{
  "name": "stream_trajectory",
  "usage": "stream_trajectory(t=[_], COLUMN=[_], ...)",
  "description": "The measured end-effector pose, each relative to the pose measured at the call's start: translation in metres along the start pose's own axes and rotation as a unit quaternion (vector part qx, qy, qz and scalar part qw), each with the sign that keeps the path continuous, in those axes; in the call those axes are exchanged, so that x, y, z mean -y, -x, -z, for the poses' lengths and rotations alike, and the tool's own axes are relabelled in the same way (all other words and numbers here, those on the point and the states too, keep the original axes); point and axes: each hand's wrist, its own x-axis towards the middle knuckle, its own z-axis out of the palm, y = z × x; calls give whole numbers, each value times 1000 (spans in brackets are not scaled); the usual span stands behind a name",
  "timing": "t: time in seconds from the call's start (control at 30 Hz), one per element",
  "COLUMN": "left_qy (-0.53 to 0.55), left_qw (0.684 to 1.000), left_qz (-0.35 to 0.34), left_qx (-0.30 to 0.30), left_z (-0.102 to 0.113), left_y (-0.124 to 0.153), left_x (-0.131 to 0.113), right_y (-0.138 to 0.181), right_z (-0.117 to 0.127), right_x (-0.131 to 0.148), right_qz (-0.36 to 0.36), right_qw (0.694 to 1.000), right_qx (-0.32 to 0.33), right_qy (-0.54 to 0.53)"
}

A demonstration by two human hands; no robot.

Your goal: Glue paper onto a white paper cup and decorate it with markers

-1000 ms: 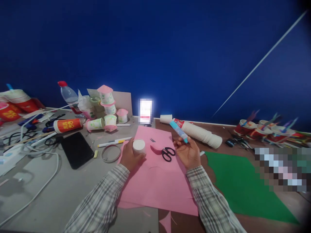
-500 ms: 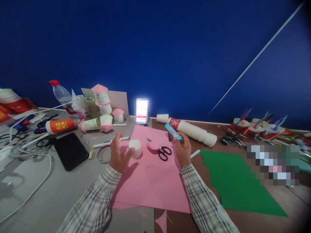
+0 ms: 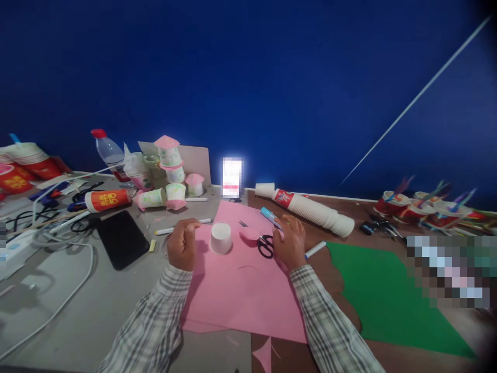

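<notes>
My left hand (image 3: 182,244) is closed with its fingers curled in, just left of the white paper cup (image 3: 221,238) and apart from it. Whatever that hand may hold is hidden. The cup stands upside down on the pink paper (image 3: 240,295). My right hand (image 3: 290,241) is palm down at the paper's right side, its fingers closed over the near end of a light-blue glue stick (image 3: 267,213). Beside its thumb lie black-handled scissors (image 3: 266,246) with a small pink paper piece (image 3: 250,235) over their blades.
Decorated cups (image 3: 169,155) are stacked at the back left near a bottle (image 3: 108,153). A black phone (image 3: 122,239) and white cable (image 3: 87,269) lie left. Nested paper cups (image 3: 314,211) lie behind my right hand. Green paper (image 3: 392,295) lies right, below brush cups (image 3: 419,207).
My right hand has lowered the glue stick toward the pink paper and turned palm down. My left hand has drawn away from the cup and curled closed. The view has shifted slightly left.
</notes>
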Motion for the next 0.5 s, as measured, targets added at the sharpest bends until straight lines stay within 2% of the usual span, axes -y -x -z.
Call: stream_trajectory(t=[0.13, 0.2, 0.3, 0.4, 0.5], left_qy=[-9, -10, 30, 45, 18], left_qw=[1000, 999, 990, 968, 952], left_qz=[27, 49, 57, 67, 92], left_qx=[-11, 11, 122, 239, 291], left_z=[2, 2, -3, -12, -20], left_y=[-3, -5, -3, 5, 14], left_x=[3, 8, 16, 22, 25], right_y=[1, 1, 0, -1, -2], right_z=[0, -1, -1, 1, 5], right_x=[1, 0, 0, 1, 1], right_qz=[30, 37, 43, 37, 26], right_qw=[999, 999, 999, 999, 999], right_qx=[-3, -10, -15, -24, -36], right_qy=[12, 12, 7, 3, -4])
